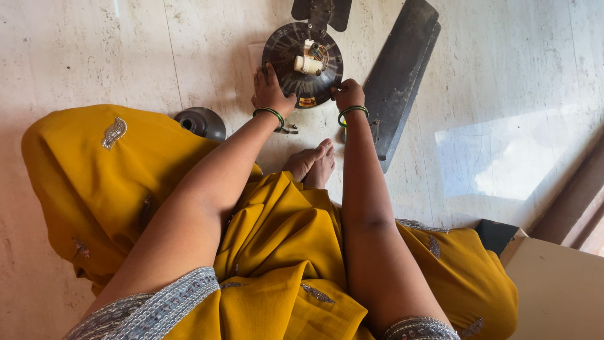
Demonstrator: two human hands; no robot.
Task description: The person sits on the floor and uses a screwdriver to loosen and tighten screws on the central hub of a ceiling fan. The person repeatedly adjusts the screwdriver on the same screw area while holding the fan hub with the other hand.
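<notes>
1. I am looking down through the head camera at a person sitting on a pale stone floor in a yellow dress.
2. I am seeing a round dark fan motor lying on the floor in front of the person's bare feet.
3. The left hand is resting on the left edge of the fan motor, fingers bent over the rim. It is gripping that edge.
4. The right hand is touching the lower right edge of the fan motor. Its fingers are curled in, but I cannot tell if they are really holding it.
5. Both wrists are wearing green bangles.
6. A white part with coloured wires is sticking up in the middle of the motor.
7. A long dark fan blade is lying just right of the right hand.
8. A dark round cup cover is sitting on the floor near the left arm.
9. A cardboard box is showing in the bottom right corner.
</notes>
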